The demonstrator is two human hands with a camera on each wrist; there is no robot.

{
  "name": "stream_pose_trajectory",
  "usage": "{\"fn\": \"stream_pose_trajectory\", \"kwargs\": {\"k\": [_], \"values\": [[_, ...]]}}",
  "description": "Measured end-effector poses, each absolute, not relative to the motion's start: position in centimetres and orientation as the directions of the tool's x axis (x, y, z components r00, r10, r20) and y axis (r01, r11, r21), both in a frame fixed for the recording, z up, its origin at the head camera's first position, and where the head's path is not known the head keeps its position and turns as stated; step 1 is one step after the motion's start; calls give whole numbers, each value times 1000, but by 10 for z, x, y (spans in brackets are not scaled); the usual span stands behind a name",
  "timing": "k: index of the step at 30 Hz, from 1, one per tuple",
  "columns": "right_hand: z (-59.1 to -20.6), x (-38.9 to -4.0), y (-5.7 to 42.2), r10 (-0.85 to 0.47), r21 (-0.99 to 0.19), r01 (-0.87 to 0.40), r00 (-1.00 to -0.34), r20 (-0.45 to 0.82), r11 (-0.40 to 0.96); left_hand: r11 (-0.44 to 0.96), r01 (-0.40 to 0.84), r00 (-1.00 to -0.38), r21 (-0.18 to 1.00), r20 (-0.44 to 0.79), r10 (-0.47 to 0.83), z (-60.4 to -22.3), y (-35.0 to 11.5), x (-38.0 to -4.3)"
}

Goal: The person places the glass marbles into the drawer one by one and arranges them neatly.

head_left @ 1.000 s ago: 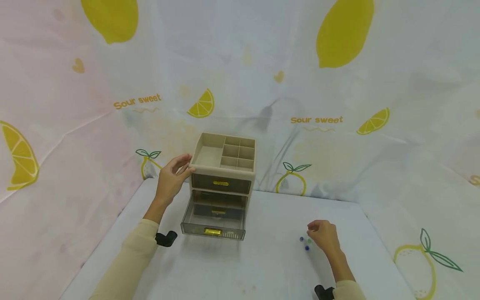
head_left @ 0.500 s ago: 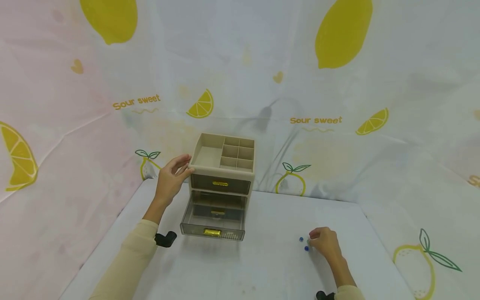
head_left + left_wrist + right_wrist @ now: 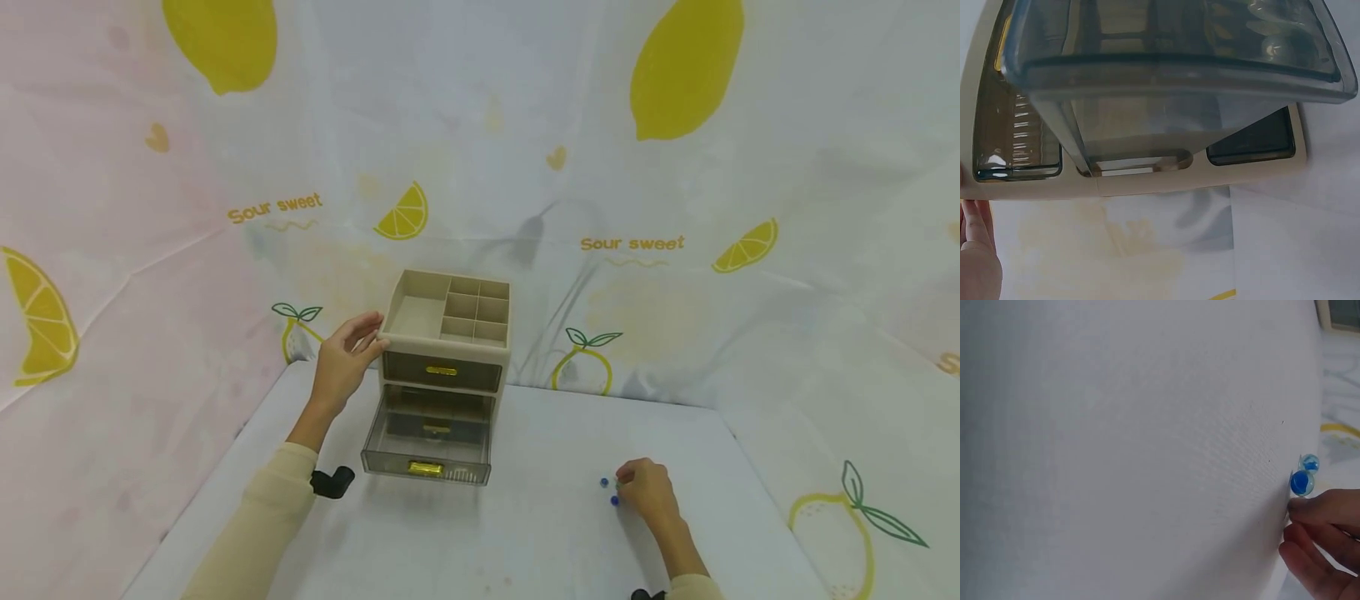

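A beige desktop drawer organizer (image 3: pixel 444 343) stands left of centre in the head view. Its clear, smoky middle drawer (image 3: pixel 426 468) is pulled out, and nothing shows inside it. My left hand (image 3: pixel 343 360) grips the organizer's upper left front corner, thumb at the front rim and fingers along the side. On the table at the right, my right hand (image 3: pixel 648 490) has thumb and fingertips closed around a small green marble (image 3: pixel 618 482), mostly hidden by the fingers. Beside those fingertips lie two blue marbles (image 3: pixel 1302 482), also visible in the head view.
White cloth covers the table (image 3: pixel 547 517). Behind it hangs a lemon-print backdrop (image 3: pixel 480 167). The organizer's top tray (image 3: pixel 420 312) has one large compartment and several small ones. The pulled-out drawer juts toward the front, between the two hands.
My right hand has come down and slightly toward me onto the green marble, whose visible part has shrunk behind the fingers. The left hand and the organizer stay in place.
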State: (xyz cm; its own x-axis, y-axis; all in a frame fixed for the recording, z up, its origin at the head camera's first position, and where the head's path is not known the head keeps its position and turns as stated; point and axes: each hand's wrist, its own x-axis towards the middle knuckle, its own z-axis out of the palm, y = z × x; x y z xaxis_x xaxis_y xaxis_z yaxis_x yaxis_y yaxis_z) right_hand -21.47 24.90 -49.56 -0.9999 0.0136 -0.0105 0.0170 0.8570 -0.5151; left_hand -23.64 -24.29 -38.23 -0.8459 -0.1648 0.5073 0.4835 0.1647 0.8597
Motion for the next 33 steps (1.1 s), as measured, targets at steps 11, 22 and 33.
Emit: {"fn": "stream_pose_trajectory", "kwargs": {"k": [11, 22, 33], "values": [[-496, -217, 245, -1, -494, -3, -1000, 4, 869, 163, 481, -849, 862, 504, -161, -386, -243, -238], [-497, -218, 244, 12, -508, -11, -999, 41, 861, 167, 473, -854, 865, 497, -154, -376, -240, -231], [-494, -217, 241, 19, -550, -30, -996, 83, 835, 150, 470, -861, 870, 489, -139, -358, -235, -216]]}}
